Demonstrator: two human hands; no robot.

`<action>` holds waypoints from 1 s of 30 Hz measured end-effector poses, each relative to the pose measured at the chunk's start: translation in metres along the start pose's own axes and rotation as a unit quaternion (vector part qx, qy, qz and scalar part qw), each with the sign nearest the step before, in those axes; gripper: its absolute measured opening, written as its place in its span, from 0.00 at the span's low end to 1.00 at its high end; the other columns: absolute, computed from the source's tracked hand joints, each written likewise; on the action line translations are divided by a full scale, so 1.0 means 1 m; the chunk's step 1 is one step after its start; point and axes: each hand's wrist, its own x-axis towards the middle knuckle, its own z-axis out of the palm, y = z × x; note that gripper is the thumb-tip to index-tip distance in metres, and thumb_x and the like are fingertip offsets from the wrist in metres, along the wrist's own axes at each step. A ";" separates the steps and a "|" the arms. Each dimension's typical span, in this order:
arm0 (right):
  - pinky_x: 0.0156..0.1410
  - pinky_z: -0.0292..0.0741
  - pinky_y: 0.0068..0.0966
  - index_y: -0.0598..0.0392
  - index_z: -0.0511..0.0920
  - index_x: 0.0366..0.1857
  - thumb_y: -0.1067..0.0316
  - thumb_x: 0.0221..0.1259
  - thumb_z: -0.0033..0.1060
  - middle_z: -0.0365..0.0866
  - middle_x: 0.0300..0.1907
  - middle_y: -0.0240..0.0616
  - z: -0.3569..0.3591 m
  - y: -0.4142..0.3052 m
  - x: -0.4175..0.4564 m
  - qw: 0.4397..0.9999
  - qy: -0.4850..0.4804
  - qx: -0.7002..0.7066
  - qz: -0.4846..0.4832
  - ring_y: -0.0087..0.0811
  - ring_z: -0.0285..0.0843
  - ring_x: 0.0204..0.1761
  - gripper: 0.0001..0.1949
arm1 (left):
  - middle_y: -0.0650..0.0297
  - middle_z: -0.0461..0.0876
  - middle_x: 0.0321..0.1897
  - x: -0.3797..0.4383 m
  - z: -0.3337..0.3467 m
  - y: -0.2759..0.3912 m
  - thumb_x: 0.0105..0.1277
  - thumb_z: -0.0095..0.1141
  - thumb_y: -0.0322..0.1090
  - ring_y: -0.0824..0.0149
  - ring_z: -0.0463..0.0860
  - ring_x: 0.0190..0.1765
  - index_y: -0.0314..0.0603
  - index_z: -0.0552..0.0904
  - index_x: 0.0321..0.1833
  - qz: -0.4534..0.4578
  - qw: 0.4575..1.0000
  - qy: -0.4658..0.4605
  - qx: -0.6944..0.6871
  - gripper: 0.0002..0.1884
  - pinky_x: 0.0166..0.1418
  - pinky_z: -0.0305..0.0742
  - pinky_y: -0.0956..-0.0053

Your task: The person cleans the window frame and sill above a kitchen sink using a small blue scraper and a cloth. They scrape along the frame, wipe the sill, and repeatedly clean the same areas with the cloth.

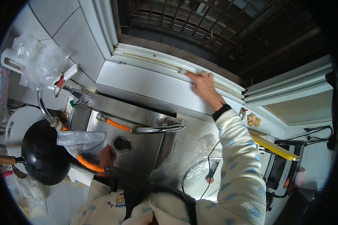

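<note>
My right hand (204, 85) reaches over the white sill (146, 80) to the window's sliding track (157, 62). Its fingers touch the track, beside a small pale lump (182, 71) at the index fingertip; whether they grip it I cannot tell. My left hand (107, 156) is low over the stainless steel sink (149, 149), left of the drain (121, 144), with its fingers curled; whether it holds anything is not clear. Near it are a silvery mesh cloth (81, 140) and a faucet hose with an orange sleeve (90, 164).
A black wok (46, 154) hangs or stands at the left, near plastic bags (40, 60). Another orange-sleeved faucet pipe (157, 128) crosses the sink. Clear plastic (183, 157) and a glass lid (200, 171) lie right of it. Ginger (253, 120) and a yellow-handled object (274, 146) are farther right.
</note>
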 end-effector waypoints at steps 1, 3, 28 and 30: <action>0.47 0.61 0.34 0.37 0.81 0.51 0.77 0.48 0.53 0.83 0.32 0.35 -0.003 0.013 -0.012 1.000 -0.011 -0.005 0.009 0.33 0.73 0.41 0.24 | 0.70 0.67 0.18 -0.004 0.010 0.001 0.70 0.46 0.44 0.72 0.69 0.23 0.49 0.70 0.29 -0.009 1.000 0.008 -0.009 0.12 0.27 0.65 0.78; 0.47 0.60 0.34 0.37 0.81 0.52 0.77 0.47 0.55 0.83 0.33 0.35 -0.009 0.033 -0.032 0.999 -0.020 -0.026 0.022 0.34 0.73 0.41 0.25 | 0.69 0.67 0.19 -0.008 0.021 0.002 0.70 0.45 0.44 0.72 0.69 0.24 0.48 0.70 0.30 -0.027 0.999 0.024 -0.027 0.12 0.26 0.64 0.78; 0.50 0.76 0.36 0.35 0.84 0.43 0.74 0.53 0.51 0.85 0.35 0.38 -0.069 0.152 -0.119 0.954 -0.057 -0.204 0.212 0.41 0.82 0.40 0.19 | 0.73 0.69 0.18 0.017 -0.005 -0.001 0.70 0.48 0.43 0.75 0.69 0.22 0.52 0.71 0.30 -0.043 0.996 0.034 -0.064 0.11 0.26 0.63 0.80; 0.43 0.80 0.35 0.40 0.84 0.43 0.74 0.52 0.52 0.84 0.33 0.42 -0.080 0.155 -0.126 0.973 0.023 -0.111 0.202 0.45 0.82 0.36 0.17 | 0.73 0.68 0.18 0.018 -0.006 -0.007 0.70 0.48 0.43 0.76 0.68 0.22 0.51 0.71 0.29 -0.028 0.999 0.015 -0.044 0.11 0.27 0.62 0.82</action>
